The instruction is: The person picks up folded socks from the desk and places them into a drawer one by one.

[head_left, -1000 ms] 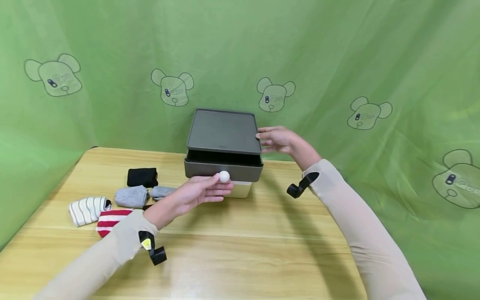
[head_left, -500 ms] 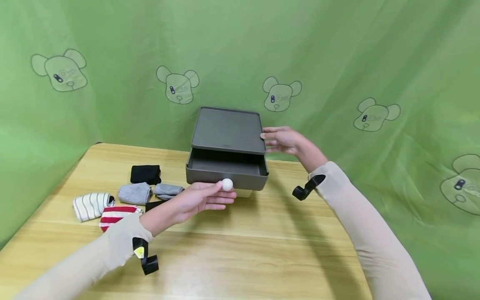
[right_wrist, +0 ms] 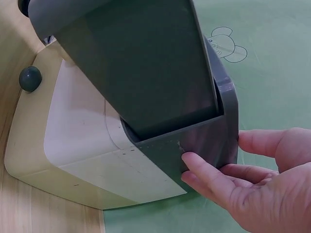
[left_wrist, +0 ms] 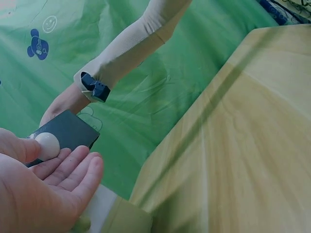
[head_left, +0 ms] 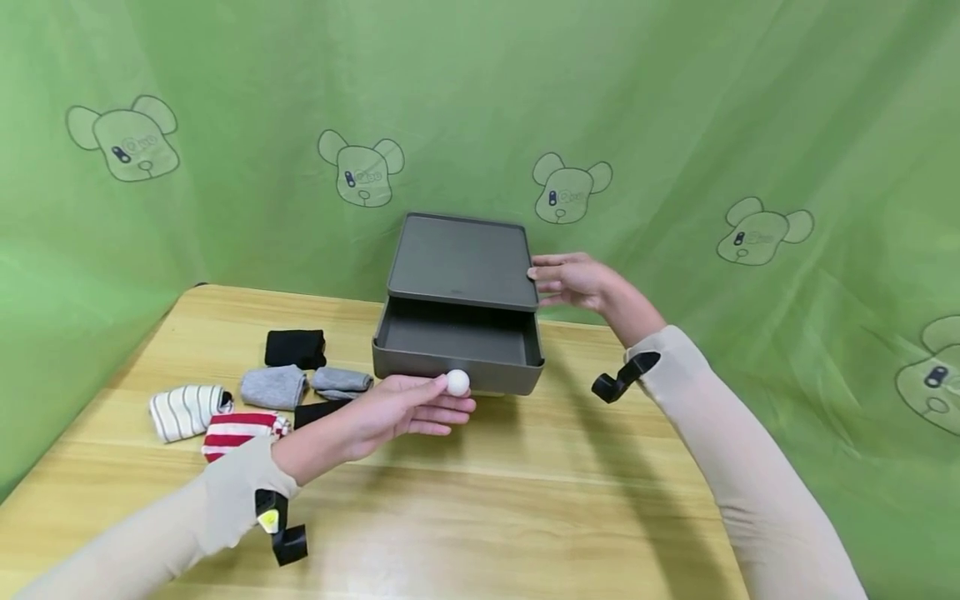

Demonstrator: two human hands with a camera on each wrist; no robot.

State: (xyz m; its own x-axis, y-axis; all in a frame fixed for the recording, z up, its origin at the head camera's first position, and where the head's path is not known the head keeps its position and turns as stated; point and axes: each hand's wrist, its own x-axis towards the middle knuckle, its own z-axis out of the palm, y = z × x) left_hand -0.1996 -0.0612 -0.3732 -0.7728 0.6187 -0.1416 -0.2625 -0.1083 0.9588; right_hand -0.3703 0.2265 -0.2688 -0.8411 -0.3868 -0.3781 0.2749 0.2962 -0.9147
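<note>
My left hand (head_left: pixel 393 412) pinches the white round knob (head_left: pixel 457 382) of a dark grey drawer (head_left: pixel 457 372) between thumb and finger, its other fingers extended below. The drawer stands pulled out of a dark grey cabinet (head_left: pixel 465 260), and its visible inside holds nothing. In the left wrist view, the knob (left_wrist: pixel 47 146) sits at the thumb tip. My right hand (head_left: pixel 572 282) lies against the cabinet's right side. From the right wrist view, its thumb touches the top edge and its nearly straight fingers press the side wall (right_wrist: pixel 163 165).
Left of the cabinet on the wooden table (head_left: pixel 525 517) lie folded fabric pieces: black (head_left: pixel 295 348), grey (head_left: pixel 273 387), white striped (head_left: pixel 187 412) and red-white striped (head_left: pixel 238 429). A cream lower unit (right_wrist: pixel 82 126) with a dark knob (right_wrist: pixel 30 78) stands underneath. Green curtain (head_left: pixel 480 75) hangs behind.
My left hand has drawn the drawer toward me, so more of its inside shows. The right hand has stayed against the cabinet's side. The head view has shifted slightly.
</note>
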